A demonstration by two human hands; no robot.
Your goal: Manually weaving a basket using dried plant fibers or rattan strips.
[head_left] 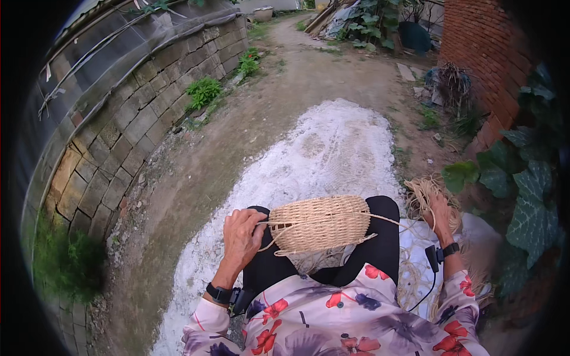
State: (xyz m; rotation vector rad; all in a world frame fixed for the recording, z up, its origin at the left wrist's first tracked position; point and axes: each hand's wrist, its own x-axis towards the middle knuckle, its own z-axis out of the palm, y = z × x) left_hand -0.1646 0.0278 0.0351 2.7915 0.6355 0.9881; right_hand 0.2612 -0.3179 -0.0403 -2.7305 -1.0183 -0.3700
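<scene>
A person seated outdoors rests a flat, oval piece of tightly woven tan straw basketry (319,223) across black-trousered knees (383,237). The left hand (242,237) is closed on the weave's left edge, fingers (256,221) curled over the coarse plaited rim where loose straw ends stick out. The right hand (440,213), held out well to the right of the lap, grips a tangled bundle of pale, wiry straw fibre (423,193), its fingers wrapped round the strands; a single thin strand (386,218) runs from the weave's right end toward that hand. Both wrists carry black bands. More loose straw (411,276) lies heaped beside the right thigh. The person wears a pink, floral-print blouse (332,320). Ahead, a chalky white patch (320,154) spreads over the dirt path, flanked by a rough grey block wall (130,124) at left and a red brick wall (481,53) with broad green leaves (522,196) at right.
</scene>
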